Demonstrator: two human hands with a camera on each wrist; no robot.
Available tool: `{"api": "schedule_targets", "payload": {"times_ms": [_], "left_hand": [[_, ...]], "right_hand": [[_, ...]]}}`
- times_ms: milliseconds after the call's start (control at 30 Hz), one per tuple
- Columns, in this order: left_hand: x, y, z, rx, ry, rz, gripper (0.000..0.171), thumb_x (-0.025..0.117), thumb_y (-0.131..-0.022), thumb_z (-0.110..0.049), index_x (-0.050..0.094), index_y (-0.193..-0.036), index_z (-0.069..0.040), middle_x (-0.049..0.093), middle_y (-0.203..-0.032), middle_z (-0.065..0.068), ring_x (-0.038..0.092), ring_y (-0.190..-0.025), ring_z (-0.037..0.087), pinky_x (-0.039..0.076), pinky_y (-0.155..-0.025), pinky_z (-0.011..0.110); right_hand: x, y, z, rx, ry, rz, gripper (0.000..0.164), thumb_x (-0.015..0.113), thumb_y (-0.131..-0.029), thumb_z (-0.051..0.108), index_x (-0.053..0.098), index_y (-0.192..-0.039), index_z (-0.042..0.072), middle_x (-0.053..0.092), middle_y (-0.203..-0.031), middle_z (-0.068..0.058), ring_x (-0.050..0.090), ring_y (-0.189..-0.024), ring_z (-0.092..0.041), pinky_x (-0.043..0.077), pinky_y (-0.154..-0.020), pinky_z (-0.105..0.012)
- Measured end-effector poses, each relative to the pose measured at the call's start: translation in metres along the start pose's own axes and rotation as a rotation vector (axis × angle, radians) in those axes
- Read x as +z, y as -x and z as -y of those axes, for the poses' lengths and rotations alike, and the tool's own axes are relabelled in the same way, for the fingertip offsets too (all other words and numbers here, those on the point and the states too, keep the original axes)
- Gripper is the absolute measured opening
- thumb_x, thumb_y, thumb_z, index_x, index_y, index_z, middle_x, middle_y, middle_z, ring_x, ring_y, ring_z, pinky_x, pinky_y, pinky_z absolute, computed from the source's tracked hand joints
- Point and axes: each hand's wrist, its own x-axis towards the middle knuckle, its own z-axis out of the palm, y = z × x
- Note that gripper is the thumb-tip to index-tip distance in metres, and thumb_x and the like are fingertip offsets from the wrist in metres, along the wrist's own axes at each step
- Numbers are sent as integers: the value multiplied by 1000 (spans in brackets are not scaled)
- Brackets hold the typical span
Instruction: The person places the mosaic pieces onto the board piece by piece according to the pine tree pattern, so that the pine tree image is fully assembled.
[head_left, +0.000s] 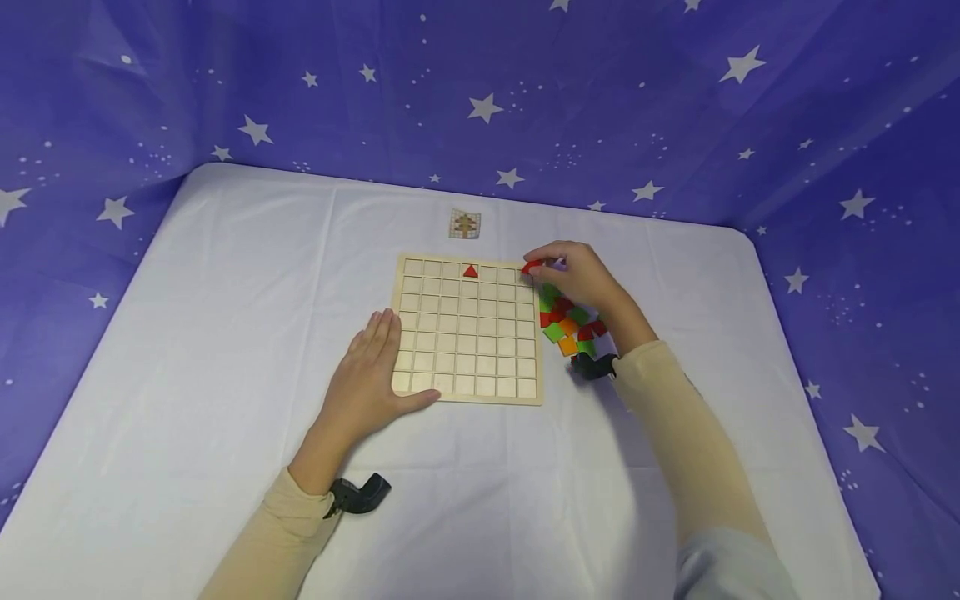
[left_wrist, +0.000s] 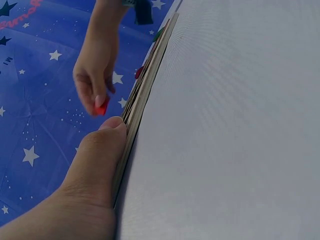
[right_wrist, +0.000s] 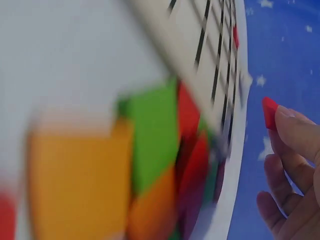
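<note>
A square wooden grid board [head_left: 466, 329] lies on the white table. One red triangle [head_left: 470, 272] sits in a cell of its top row. My left hand [head_left: 367, 375] rests along the board's left edge and lower left corner, fingers straight and thumb on the bottom rim. My right hand [head_left: 581, 271] is over the board's upper right corner and pinches a red piece [right_wrist: 270, 113] between thumb and fingers; its full shape is partly covered. Below that hand, a pile of loose red, green and orange pieces [head_left: 567, 345] lies against the board's right side, partly hidden by the wrist.
A small picture card [head_left: 465, 224] with a tree pattern on a grid lies beyond the board. The white tablecloth [head_left: 187, 333] extends around it. A purple star-printed curtain [head_left: 420, 92] stands behind the table. Black wrist cameras [head_left: 362, 495] are worn on both wrists.
</note>
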Motion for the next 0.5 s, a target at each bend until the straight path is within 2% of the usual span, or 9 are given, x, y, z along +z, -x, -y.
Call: {"api": "schedule_targets", "payload": {"times_ms": [100,200,367,500], "left_hand": [[0,0,0,2,-1,0,129,64,-73,-79,9,-158,1,7,-167,16,5,-156,30,13,-127,47],[0,-1,0,0,-1,3,129,64,-73,-79,9,-158,1,7,-167,16,5,-156,29,13,-127,47],[-1,-1,0,-9,1,10,129,63,-73,-80,9,-158,0,7,-167,15,5,-156,29,13,-127,47],[-1,-1,1,-6,-4,11,129,62,-73,-81,8,-158,0,6,-167,15,4,-156,29,13,-127,47]], "right_hand": [[10,-8,15,-52,-24,18,29,70,-94,26,73,-121,15,70,-113,0,59,-98,-18,53,-79,-36],[22,-15,31,-73,-55,46,28,72,-92,28,74,-118,18,72,-110,2,60,-94,-16,51,-73,-34],[42,-24,56,-96,-103,89,26,74,-90,29,76,-114,19,73,-110,5,62,-91,-14,52,-75,-32],[56,-30,66,-129,-120,122,23,75,-90,25,77,-111,16,73,-110,6,62,-90,-13,53,-78,-31]]}}
